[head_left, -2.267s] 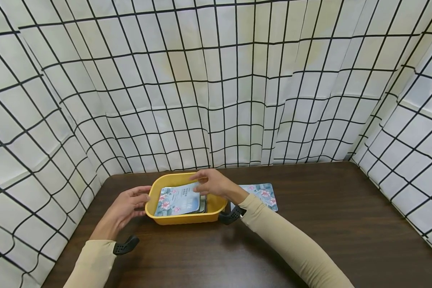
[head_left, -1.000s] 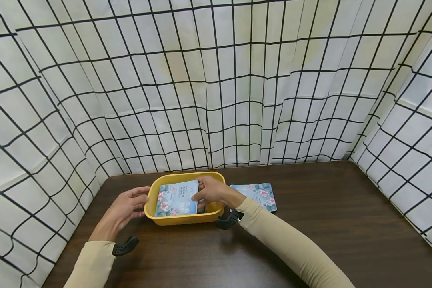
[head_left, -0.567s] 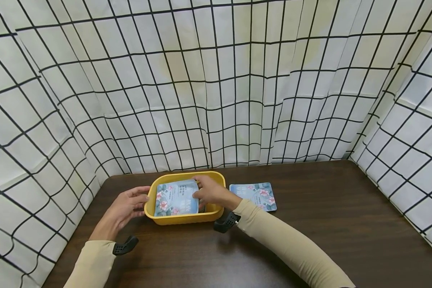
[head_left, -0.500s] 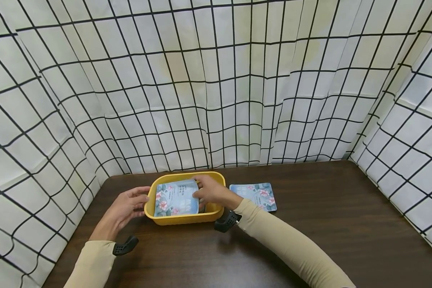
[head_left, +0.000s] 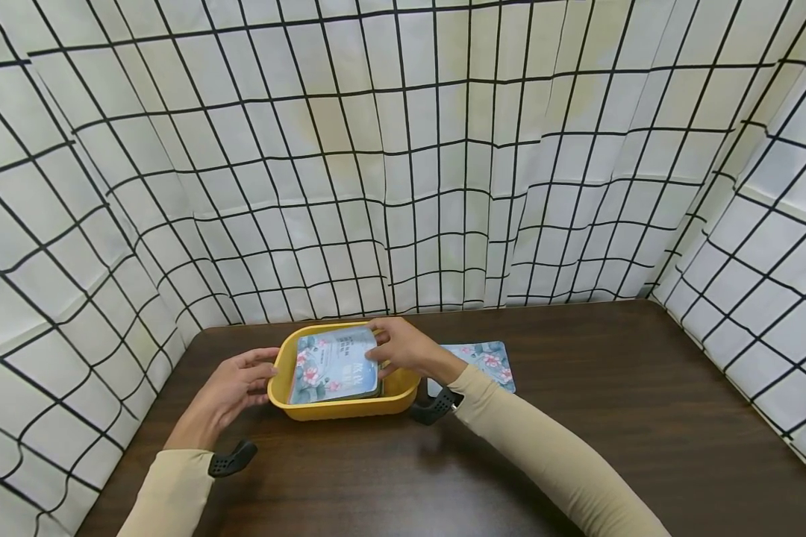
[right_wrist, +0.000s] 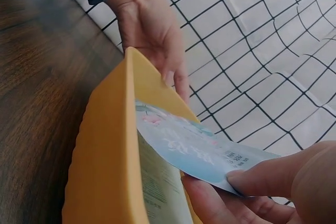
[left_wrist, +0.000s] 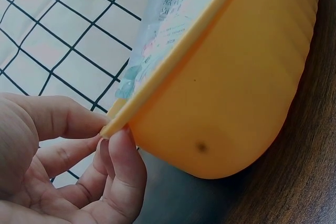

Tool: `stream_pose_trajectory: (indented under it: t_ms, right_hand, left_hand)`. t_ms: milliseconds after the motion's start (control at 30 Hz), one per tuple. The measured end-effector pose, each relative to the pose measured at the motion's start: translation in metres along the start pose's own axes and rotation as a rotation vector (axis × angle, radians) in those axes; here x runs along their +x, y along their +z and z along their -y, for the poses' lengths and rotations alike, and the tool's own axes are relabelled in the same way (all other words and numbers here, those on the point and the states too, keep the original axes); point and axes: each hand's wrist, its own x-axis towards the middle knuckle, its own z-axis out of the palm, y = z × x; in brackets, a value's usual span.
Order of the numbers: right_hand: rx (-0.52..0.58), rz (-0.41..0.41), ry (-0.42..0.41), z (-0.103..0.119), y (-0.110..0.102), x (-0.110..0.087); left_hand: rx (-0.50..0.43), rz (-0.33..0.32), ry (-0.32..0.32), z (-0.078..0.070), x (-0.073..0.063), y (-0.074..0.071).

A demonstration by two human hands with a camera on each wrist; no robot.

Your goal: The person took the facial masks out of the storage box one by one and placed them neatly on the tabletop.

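A yellow oblong plastic basin stands near the back of the table. My left hand pinches the rim at its left end; the left wrist view shows the thumb and fingers on either side of the basin rim. My right hand reaches over the basin and pinches the right edge of a flat light-blue pouch printed with pink flowers. In the right wrist view this pouch is raised at my thumb, its far end inside the basin. Beneath it shows a paler printed pouch.
Another floral light-blue pouch lies flat on the dark wooden table, right of the basin and partly hidden by my right forearm. A white curtain with black grid lines hangs behind the table.
My right hand went down to the pouch's right edge, took hold of it, and has shifted slightly right and up with it. The left hand stays at the basin rim.
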Motion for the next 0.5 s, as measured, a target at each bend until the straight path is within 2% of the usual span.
stream_pose_trajectory:
  t_ms: [500]
  right_hand:
    - [0.052, -0.032, 0.002, 0.004, -0.027, -0.017]
  left_hand:
    - [-0.024, -0.004, -0.023, 0.000, 0.001, 0.001]
